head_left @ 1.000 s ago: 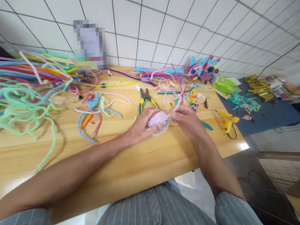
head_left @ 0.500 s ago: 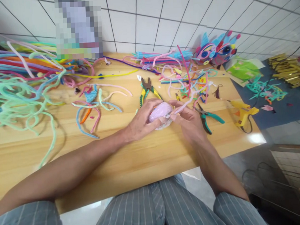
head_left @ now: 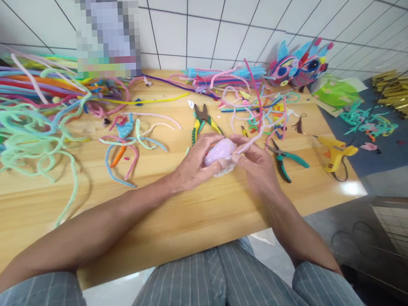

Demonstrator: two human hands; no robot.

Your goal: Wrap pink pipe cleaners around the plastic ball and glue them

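Note:
My left hand [head_left: 195,164] is closed around a rounded body wrapped in lilac pipe cleaner [head_left: 220,152], its lower part pale and see-through looking. At the right side of that body, my right hand [head_left: 256,162] pinches a loose strand of lilac pipe cleaner [head_left: 249,143], which trails up and away to the right. Both hands are just above the wooden table, close together. Just beyond my left hand lie yellow-green pliers [head_left: 202,119] with their jaws apart. Teal-handled pliers [head_left: 285,160] rest to the right of my right hand.
Tangled green pipe cleaners [head_left: 27,133] and a coloured bundle [head_left: 35,86] fill the left side. More cut strands [head_left: 266,109] lie behind my hands. A yellow glue gun [head_left: 335,151] with a cord sits near the right edge. Finished-looking pipe-cleaner figures [head_left: 298,67] stand against the tiled wall.
The whole view has shifted slightly, so things on the right appear a little farther right. My hands keep nearly the same hold on the lilac body and strand.

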